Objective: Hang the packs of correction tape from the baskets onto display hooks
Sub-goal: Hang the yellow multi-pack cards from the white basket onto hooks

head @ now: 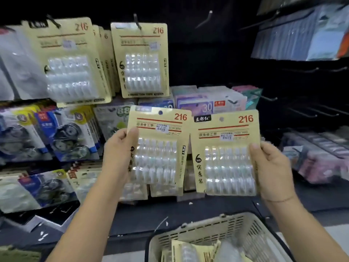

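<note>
My left hand (119, 154) grips the left edge of one beige correction tape pack (160, 148), thumb on its front. My right hand (272, 167) grips the right edge of a second identical pack (226, 154). Both packs are upright, side by side, in front of the display. Above them, one pack (141, 61) hangs on a hook (137, 20), and several more packs (71, 63) hang on the hook to its left. A bare hook (206, 17) juts out at upper centre-right. The basket (207, 231) below holds more packs (188, 250).
Other stationery packs hang at left (62, 137) and lie on the shelf behind (204, 104). Several bare dark hooks (306, 114) stick out at right, under hanging clear sleeves (302, 35). Wrapped bundles (321, 157) sit at far right. A dark ledge (151, 214) runs above the basket.
</note>
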Motion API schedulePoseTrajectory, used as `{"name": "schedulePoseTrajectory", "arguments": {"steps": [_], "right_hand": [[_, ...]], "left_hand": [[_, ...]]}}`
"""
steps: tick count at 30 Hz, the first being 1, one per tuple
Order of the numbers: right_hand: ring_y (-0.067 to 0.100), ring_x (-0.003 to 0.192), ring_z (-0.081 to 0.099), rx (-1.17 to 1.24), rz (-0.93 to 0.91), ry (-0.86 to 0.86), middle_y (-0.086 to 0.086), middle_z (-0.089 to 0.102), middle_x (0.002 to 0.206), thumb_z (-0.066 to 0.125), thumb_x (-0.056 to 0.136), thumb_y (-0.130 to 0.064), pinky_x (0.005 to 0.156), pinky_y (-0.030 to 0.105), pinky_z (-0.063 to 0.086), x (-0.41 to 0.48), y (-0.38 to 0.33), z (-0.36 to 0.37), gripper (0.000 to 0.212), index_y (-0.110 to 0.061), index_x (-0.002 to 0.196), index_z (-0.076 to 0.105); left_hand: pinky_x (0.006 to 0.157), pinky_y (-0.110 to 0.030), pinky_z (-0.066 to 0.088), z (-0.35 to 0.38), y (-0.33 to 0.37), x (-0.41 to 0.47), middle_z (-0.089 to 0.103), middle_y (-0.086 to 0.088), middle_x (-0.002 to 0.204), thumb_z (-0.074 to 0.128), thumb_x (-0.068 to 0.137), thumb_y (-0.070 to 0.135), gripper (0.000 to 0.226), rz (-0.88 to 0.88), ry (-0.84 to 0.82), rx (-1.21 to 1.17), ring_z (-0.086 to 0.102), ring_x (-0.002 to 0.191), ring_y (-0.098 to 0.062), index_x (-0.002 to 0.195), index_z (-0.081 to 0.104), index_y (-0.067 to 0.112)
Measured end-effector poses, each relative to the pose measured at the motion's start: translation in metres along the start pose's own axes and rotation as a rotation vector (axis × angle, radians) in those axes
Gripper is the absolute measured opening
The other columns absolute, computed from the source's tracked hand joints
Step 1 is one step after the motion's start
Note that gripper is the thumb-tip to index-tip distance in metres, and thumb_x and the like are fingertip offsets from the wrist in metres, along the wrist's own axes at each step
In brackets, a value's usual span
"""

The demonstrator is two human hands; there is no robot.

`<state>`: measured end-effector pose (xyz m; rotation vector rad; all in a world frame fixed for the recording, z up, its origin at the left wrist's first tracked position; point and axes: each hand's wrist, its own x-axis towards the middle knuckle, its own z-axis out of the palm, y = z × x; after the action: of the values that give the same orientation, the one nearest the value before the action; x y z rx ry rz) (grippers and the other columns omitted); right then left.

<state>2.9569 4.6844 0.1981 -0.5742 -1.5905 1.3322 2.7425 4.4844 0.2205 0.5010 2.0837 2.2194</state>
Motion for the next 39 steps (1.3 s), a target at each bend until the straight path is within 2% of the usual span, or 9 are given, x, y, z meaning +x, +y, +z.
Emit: {"name": "schedulePoseTrajectory", "arguments": {"steps": [3, 9, 15, 18, 20, 23, 29, 35, 39], "right_hand": [[0.008, 0.088, 0.067, 0.066, -0.101, -0.029, -0.013, 0.075, 0.088, 0.051, 0.100, -0.017, 0.085, 0.030, 0.054, 0.039, -0.046, 0.035, 0.023, -0.026, 0.092, 0.071], [0.022, 0.085, 0.067, 0.175, -0.217, -0.133, -0.001, 0.074, 0.085, 0.055, 0.098, -0.022, 0.088, 0.053, 0.055, 0.097, -0.111, 0.106, 0.031, -0.028, 0.075, 0.075], [0.023, 0.082, 0.063, 0.160, -0.224, -0.189, 0.013, 0.072, 0.090, 0.053, 0.089, -0.029, 0.085, 0.058, 0.054, 0.121, -0.136, 0.186, 0.025, -0.023, 0.076, 0.073], [0.018, 0.077, 0.064, 0.150, -0.177, -0.150, 0.001, 0.073, 0.081, 0.051, 0.096, -0.018, 0.085, 0.051, 0.057, 0.127, -0.135, 0.209, 0.029, -0.020, 0.073, 0.070], [0.021, 0.077, 0.065, 0.132, -0.169, -0.121, -0.001, 0.073, 0.082, 0.051, 0.097, -0.017, 0.084, 0.048, 0.057, 0.127, -0.132, 0.219, 0.030, -0.022, 0.073, 0.069], [0.033, 0.092, 0.068, 0.126, -0.162, -0.075, 0.003, 0.073, 0.087, 0.051, 0.097, -0.018, 0.084, 0.051, 0.056, 0.130, -0.128, 0.227, 0.029, -0.021, 0.073, 0.068], [0.024, 0.078, 0.064, 0.099, -0.148, -0.039, 0.001, 0.072, 0.086, 0.051, 0.097, -0.020, 0.078, 0.042, 0.056, 0.131, -0.120, 0.227, 0.027, -0.013, 0.077, 0.069], [0.014, 0.072, 0.057, 0.021, -0.186, -0.009, -0.003, 0.068, 0.082, 0.049, 0.097, -0.020, 0.066, 0.028, 0.049, 0.132, -0.112, 0.229, 0.026, -0.008, 0.083, 0.068], [0.010, 0.070, 0.056, -0.053, -0.173, -0.011, -0.006, 0.066, 0.079, 0.052, 0.095, -0.018, 0.061, 0.022, 0.045, 0.134, -0.105, 0.227, 0.020, -0.009, 0.091, 0.070]], "left_hand": [[0.088, -0.041, 0.053, -0.019, 0.040, 0.017, 0.076, 0.007, 0.086, 0.057, 0.100, 0.032, 0.018, 0.131, 0.076, -0.082, 0.065, 0.088, -0.021, 0.090, 0.070, 0.025], [0.097, -0.048, 0.052, -0.063, 0.064, 0.039, 0.076, 0.005, 0.093, 0.057, 0.098, 0.034, 0.015, 0.235, 0.218, -0.149, 0.070, 0.098, -0.022, 0.094, 0.068, 0.025], [0.096, -0.055, 0.051, -0.126, 0.057, 0.052, 0.075, -0.004, 0.103, 0.060, 0.091, 0.047, 0.026, 0.169, 0.387, -0.241, 0.070, 0.101, -0.030, 0.095, 0.070, 0.022], [0.084, -0.049, 0.059, -0.146, 0.054, 0.055, 0.075, -0.005, 0.101, 0.070, 0.064, 0.069, 0.056, 0.207, 0.422, -0.262, 0.073, 0.094, -0.026, 0.093, 0.070, 0.021], [0.076, -0.044, 0.062, -0.150, 0.053, 0.056, 0.075, -0.006, 0.099, 0.067, 0.075, 0.063, 0.045, 0.201, 0.414, -0.258, 0.073, 0.083, -0.020, 0.089, 0.070, 0.021], [0.085, -0.049, 0.059, -0.147, 0.048, 0.058, 0.075, -0.007, 0.099, 0.057, 0.097, 0.039, 0.025, 0.168, 0.407, -0.243, 0.071, 0.085, -0.022, 0.086, 0.071, 0.022], [0.087, -0.048, 0.054, -0.127, 0.044, 0.054, 0.078, 0.001, 0.087, 0.058, 0.095, 0.038, 0.020, 0.134, 0.335, -0.249, 0.071, 0.092, -0.029, 0.090, 0.069, 0.023], [0.083, -0.044, 0.055, -0.112, 0.049, 0.045, 0.078, 0.003, 0.087, 0.058, 0.093, 0.039, 0.020, 0.154, 0.287, -0.247, 0.072, 0.087, -0.023, 0.090, 0.070, 0.023], [0.091, -0.049, 0.053, -0.097, 0.052, 0.037, 0.078, 0.000, 0.092, 0.059, 0.088, 0.041, 0.021, 0.161, 0.248, -0.286, 0.071, 0.097, -0.029, 0.091, 0.070, 0.023]]}}
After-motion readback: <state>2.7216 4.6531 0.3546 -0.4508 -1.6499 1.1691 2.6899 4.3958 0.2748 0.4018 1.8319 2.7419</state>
